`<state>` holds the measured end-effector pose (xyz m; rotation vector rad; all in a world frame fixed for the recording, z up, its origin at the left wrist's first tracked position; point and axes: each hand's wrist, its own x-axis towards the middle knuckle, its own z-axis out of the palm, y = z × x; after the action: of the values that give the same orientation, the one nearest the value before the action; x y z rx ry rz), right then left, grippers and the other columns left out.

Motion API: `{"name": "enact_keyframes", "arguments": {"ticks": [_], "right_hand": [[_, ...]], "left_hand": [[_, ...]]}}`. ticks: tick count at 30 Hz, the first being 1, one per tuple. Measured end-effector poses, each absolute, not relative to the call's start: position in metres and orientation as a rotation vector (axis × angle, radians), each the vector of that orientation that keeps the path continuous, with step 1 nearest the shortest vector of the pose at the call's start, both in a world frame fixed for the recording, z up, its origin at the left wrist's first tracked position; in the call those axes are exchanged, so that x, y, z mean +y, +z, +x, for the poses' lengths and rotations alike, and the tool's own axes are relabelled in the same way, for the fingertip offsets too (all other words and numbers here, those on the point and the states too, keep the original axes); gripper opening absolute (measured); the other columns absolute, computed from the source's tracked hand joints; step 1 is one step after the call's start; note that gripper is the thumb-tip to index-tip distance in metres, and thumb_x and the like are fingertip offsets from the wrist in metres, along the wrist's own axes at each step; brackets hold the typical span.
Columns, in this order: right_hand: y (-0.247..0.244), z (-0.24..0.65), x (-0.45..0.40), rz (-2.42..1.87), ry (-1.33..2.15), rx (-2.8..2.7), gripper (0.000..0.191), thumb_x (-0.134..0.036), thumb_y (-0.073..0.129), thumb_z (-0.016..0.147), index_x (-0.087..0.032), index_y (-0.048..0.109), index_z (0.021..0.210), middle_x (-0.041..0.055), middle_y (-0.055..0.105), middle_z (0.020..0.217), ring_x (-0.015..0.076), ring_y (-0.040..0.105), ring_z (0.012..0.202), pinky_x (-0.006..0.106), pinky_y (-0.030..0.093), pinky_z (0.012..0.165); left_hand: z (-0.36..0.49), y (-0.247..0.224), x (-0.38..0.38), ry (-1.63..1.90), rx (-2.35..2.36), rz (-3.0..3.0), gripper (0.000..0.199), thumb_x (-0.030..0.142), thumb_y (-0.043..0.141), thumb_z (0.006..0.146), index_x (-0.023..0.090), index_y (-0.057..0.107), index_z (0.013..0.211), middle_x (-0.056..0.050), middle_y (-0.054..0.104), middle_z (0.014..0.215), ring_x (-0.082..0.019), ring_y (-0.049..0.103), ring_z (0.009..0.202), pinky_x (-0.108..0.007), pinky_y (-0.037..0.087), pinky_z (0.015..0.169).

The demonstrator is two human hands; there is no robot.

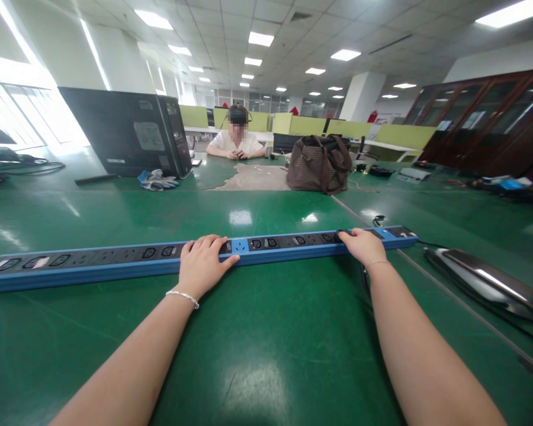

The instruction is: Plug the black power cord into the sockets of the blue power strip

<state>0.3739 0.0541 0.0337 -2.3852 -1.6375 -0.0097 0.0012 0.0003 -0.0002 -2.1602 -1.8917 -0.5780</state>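
A long blue power strip point(128, 267) with black sockets lies across the green table, running from the left edge to the right side. My left hand point(205, 258) rests over its middle, fingers across the top and thumb along the near side, gripping it. Farther right, my right hand point(363, 245) is closed at the strip's top face. A black plug point(343, 235) shows at its fingertips, against the sockets and mostly hidden by the hand. Below that wrist a black cable point(365, 279) hangs down in front of the strip.
A black computer tower point(124, 133) stands at the back left, with gloves point(157, 180) beside it. A brown bag point(317, 165) sits at the far side, near a seated person point(236, 139). At right lies a silver-and-black device point(493, 281) with a cord.
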Motion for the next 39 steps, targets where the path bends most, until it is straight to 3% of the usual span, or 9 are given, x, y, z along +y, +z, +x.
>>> {"name": "enact_keyframes", "arguments": {"ticks": [10, 19, 28, 33, 36, 39], "right_hand": [[0.047, 0.366, 0.045, -2.441, -0.208, -1.795, 0.047, -0.053, 0.033, 0.083, -0.019, 0.066, 0.081, 0.0135, 0.068, 0.09, 0.0264, 0.061, 0.086, 0.035, 0.043, 0.07], [0.052, 0.373, 0.048, -2.42, -0.103, -1.678, 0.05, -0.052, 0.027, 0.086, -0.017, 0.062, 0.093, 0.017, 0.067, 0.094, 0.0281, 0.061, 0.091, 0.035, 0.043, 0.073], [0.056, 0.367, 0.047, -2.329, -0.131, -1.807, 0.05, -0.054, 0.03, 0.086, -0.019, 0.066, 0.085, 0.0129, 0.068, 0.094, 0.0253, 0.061, 0.088, 0.031, 0.041, 0.069], [0.062, 0.354, 0.047, -2.335, -0.071, -1.841, 0.05, -0.048, 0.028, 0.087, -0.017, 0.068, 0.085, 0.016, 0.067, 0.097, 0.0274, 0.061, 0.091, 0.033, 0.042, 0.072], [0.061, 0.341, 0.045, -2.238, -0.034, -1.859, 0.045, -0.042, 0.031, 0.088, -0.017, 0.065, 0.102, 0.0143, 0.067, 0.102, 0.0267, 0.06, 0.093, 0.033, 0.041, 0.075], [0.057, 0.32, 0.042, -2.052, 0.058, -1.874, 0.043, -0.043, 0.038, 0.087, -0.023, 0.052, 0.122, 0.0083, 0.067, 0.1, 0.0225, 0.061, 0.088, 0.029, 0.041, 0.073]], "left_hand": [[0.002, 0.001, 0.0, -0.576, -1.914, -2.168, 0.052, 0.058, 0.042, 0.081, 0.025, 0.055, 0.119, -0.007, 0.057, 0.125, -0.025, 0.046, 0.118, -0.044, 0.028, 0.1], [0.001, 0.0, 0.0, -0.585, -1.901, -2.165, 0.052, 0.058, 0.041, 0.082, 0.025, 0.054, 0.12, -0.007, 0.057, 0.125, -0.025, 0.046, 0.118, -0.044, 0.027, 0.1], [0.002, 0.001, 0.0, -0.567, -1.923, -2.16, 0.051, 0.057, 0.042, 0.081, 0.026, 0.055, 0.12, -0.007, 0.056, 0.126, -0.025, 0.046, 0.118, -0.043, 0.027, 0.101], [0.002, -0.001, 0.0, -0.583, -1.903, -2.158, 0.051, 0.058, 0.042, 0.081, 0.025, 0.055, 0.119, -0.007, 0.057, 0.124, -0.024, 0.046, 0.118, -0.043, 0.028, 0.1], [0.002, -0.001, 0.001, -0.582, -1.899, -2.155, 0.051, 0.058, 0.041, 0.082, 0.025, 0.055, 0.119, -0.007, 0.057, 0.124, -0.024, 0.046, 0.118, -0.043, 0.028, 0.1], [0.002, 0.0, 0.001, -0.574, -1.899, -2.153, 0.051, 0.057, 0.041, 0.082, 0.025, 0.055, 0.119, -0.006, 0.057, 0.125, -0.024, 0.046, 0.118, -0.044, 0.028, 0.1]]}}
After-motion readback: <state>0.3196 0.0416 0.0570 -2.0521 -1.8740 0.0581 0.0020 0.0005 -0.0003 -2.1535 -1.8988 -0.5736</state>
